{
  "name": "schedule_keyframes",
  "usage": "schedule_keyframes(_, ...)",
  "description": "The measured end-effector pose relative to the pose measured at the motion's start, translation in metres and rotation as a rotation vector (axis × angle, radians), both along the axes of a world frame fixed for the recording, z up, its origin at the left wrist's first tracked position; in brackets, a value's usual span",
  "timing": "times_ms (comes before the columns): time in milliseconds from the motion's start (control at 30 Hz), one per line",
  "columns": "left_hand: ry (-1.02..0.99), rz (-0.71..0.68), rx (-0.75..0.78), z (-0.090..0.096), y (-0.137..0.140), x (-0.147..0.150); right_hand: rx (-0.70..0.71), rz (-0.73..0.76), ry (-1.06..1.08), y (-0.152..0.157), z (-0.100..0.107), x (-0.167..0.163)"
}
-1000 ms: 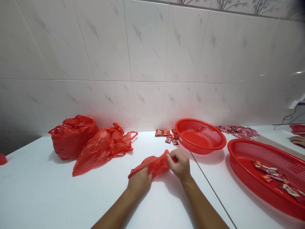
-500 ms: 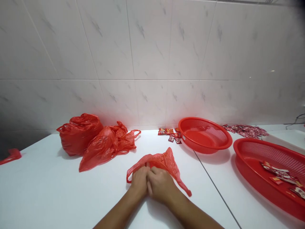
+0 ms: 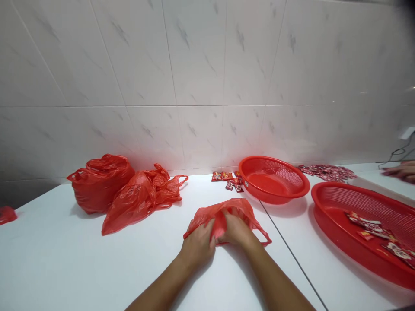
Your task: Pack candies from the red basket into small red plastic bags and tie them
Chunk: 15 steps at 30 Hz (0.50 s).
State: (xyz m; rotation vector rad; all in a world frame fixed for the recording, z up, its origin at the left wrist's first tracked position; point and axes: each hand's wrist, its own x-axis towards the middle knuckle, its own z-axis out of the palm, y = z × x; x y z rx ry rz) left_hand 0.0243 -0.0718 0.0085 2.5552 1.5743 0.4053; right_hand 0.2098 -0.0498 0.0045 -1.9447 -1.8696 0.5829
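A thin red plastic bag (image 3: pixel 207 212) lies on the white table in front of me, its mouth spread toward me. My left hand (image 3: pixel 198 245) is closed on the near left edge of the bag, with the thumb toward the opening. Inside the mouth is my right hand (image 3: pixel 238 230); its fingers are stretched into the bag and its thumb stands apart. The right fingertips are partly hidden by the plastic. One handle loop of the bag lies on the table right of my right wrist.
Two filled red bags, a rounder one (image 3: pixel 100 183) and a flatter one (image 3: pixel 132 201), stand back left. Small snack packets (image 3: pixel 227 176) lie near the wall. A round red basket (image 3: pixel 275 200) and a larger basket (image 3: pixel 356 252) holding packets stand right. Another person's hand (image 3: pixel 403 171) shows far right.
My hands, together at the bag before, have moved apart. The bag's mouth has widened and my right hand has gone inside it. Another person's hand has come into view at far right.
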Motion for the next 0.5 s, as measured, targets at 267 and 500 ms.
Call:
schedule_keyframes(267, -0.003, -0.128, -0.011, 0.005, 0.003, 0.013, -0.032, 0.247, 0.105, -0.015, 0.012, -0.004)
schedule_keyframes(500, 0.131, 0.119, -0.112, 0.015, 0.025, -0.018, -0.049, 0.355, 0.338, -0.023, 0.022, -0.007)
